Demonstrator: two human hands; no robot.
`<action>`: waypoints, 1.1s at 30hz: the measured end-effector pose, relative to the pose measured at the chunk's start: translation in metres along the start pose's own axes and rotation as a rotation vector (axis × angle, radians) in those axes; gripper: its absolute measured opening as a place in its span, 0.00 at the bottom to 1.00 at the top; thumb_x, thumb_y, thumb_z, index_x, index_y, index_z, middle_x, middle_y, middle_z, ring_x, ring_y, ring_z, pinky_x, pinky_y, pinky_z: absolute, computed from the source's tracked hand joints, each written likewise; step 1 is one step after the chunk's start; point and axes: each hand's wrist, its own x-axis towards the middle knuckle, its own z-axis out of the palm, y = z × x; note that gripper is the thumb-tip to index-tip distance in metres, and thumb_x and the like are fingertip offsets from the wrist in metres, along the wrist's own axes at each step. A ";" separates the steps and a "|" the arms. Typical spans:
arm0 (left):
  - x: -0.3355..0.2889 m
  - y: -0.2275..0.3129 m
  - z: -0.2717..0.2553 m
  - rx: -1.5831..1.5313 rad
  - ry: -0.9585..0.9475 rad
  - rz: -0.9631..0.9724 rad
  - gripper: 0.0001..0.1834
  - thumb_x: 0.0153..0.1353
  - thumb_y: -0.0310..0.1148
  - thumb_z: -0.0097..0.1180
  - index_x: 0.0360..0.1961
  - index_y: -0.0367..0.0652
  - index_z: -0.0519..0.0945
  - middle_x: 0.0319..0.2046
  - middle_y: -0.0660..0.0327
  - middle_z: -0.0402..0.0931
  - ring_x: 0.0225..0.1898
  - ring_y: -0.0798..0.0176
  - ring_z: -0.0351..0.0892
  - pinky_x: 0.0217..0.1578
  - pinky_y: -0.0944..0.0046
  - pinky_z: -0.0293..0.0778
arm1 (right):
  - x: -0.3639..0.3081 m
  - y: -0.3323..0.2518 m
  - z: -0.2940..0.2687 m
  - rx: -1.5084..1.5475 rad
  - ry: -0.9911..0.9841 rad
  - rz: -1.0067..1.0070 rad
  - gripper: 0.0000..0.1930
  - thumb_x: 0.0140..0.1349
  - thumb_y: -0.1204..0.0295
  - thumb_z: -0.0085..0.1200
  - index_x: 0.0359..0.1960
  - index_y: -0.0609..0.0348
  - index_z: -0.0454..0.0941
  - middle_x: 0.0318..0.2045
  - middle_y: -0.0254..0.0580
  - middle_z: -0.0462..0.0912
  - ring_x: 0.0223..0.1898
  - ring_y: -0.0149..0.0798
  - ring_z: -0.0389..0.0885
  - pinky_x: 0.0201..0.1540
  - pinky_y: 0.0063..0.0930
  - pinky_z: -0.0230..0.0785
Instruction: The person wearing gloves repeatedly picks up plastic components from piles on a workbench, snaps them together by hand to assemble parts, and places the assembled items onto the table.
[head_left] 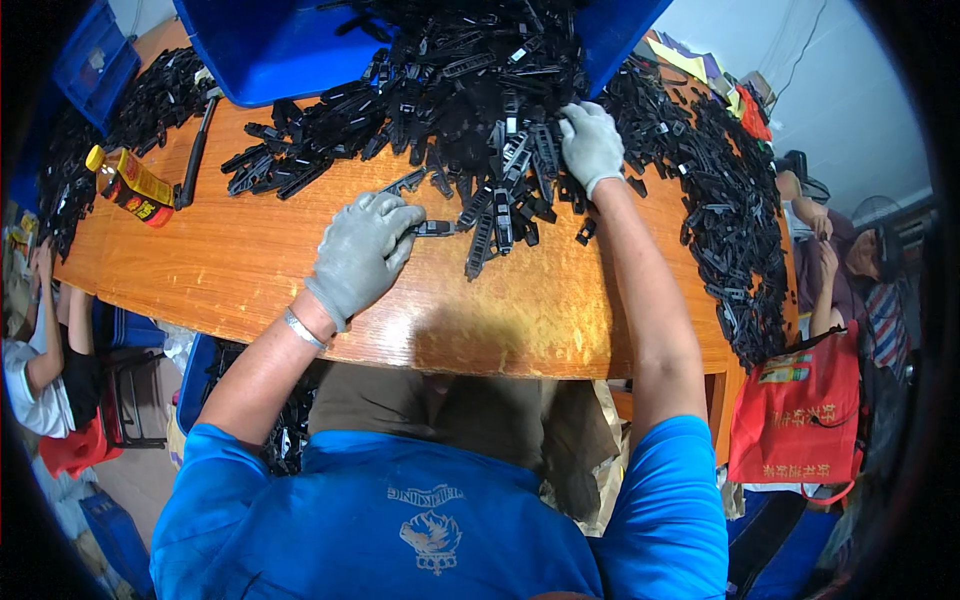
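My left hand (368, 250), in a grey work glove, lies low over the wooden table. Its thumb and fingers close on the end of a small, long black plastic part (434, 229). My right hand (592, 145), gloved the same way, is at the front right of a big heap of black plastic parts (470, 110). Its fingers are curled in against the heap, and what they hold, if anything, is hidden. Between my hands, several slim parts with ribbed frames (503, 220) lie loose at the heap's near edge.
A blue bin (280, 60) lies tipped behind the heap. At the left are a hammer (196, 150) and a yellow-capped bottle (130, 185). More black parts (735, 240) line the right edge, beside a red bag (795, 415). Other people sit at both sides.
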 end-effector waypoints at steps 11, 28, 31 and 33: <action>0.000 -0.001 -0.002 0.014 0.006 -0.029 0.11 0.68 0.31 0.63 0.50 0.48 0.86 0.44 0.56 0.83 0.50 0.45 0.80 0.50 0.48 0.77 | -0.031 -0.001 -0.040 0.320 -0.040 -0.101 0.11 0.70 0.63 0.63 0.49 0.49 0.92 0.54 0.47 0.88 0.57 0.49 0.87 0.61 0.43 0.78; 0.008 0.000 -0.002 -0.019 -0.032 -0.055 0.12 0.64 0.30 0.66 0.49 0.45 0.87 0.42 0.56 0.83 0.47 0.47 0.80 0.49 0.50 0.76 | 0.123 0.105 0.011 -0.293 -0.284 0.129 0.31 0.70 0.41 0.58 0.66 0.46 0.82 0.71 0.53 0.77 0.67 0.61 0.80 0.68 0.53 0.74; 0.009 -0.001 -0.002 -0.030 -0.023 -0.033 0.12 0.64 0.29 0.66 0.49 0.45 0.87 0.42 0.56 0.83 0.47 0.46 0.80 0.49 0.50 0.77 | 0.115 0.103 0.012 -0.319 -0.296 0.116 0.33 0.68 0.39 0.60 0.69 0.38 0.81 0.73 0.48 0.75 0.70 0.59 0.78 0.71 0.55 0.73; 0.007 -0.003 -0.001 -0.041 -0.014 -0.030 0.12 0.64 0.29 0.66 0.49 0.45 0.87 0.42 0.56 0.83 0.47 0.46 0.80 0.49 0.49 0.77 | 0.102 0.100 0.012 -0.251 -0.294 0.130 0.33 0.67 0.39 0.61 0.68 0.38 0.82 0.71 0.49 0.77 0.69 0.59 0.78 0.70 0.55 0.73</action>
